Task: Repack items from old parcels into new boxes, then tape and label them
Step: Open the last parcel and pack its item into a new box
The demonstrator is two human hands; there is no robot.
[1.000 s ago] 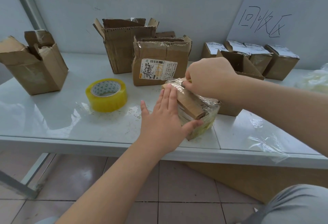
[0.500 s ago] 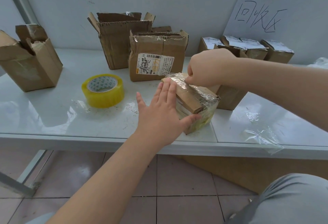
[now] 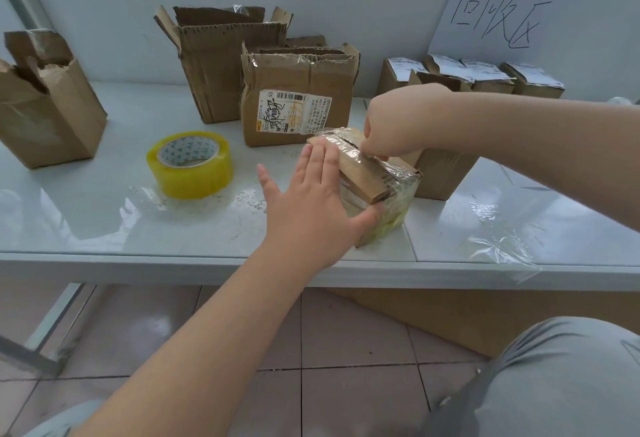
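**A:** While the left hand [image 3: 311,208] lies flat against the old parcel [image 3: 367,177], which hand is closer to the taped seam?

**B:** The right hand [image 3: 394,125]. It comes from the far right side, and its fingers are curled down onto the clear tape [image 3: 346,144] on top of the parcel. I think they pinch the film, but the fingertips are partly hidden.

**A:** And the left fingers?

**B:** Straight and close together. They press on the left face, and the thumb is spread along the near side. This hand only holds the parcel steady.

**A:** How does the parcel lie?

**B:** It is on the table [image 3: 104,228] near the front edge, just in front of the labelled box [image 3: 298,107]. Its long axis runs on a slant, from far left to near right. In my judgement, the tape should peel along this line, toward the right hand.

**A:** How does it look?

**B:** It is a small brown carton, a little crushed, wrapped in shiny wrinkled tape. The lower side looks yellowish.
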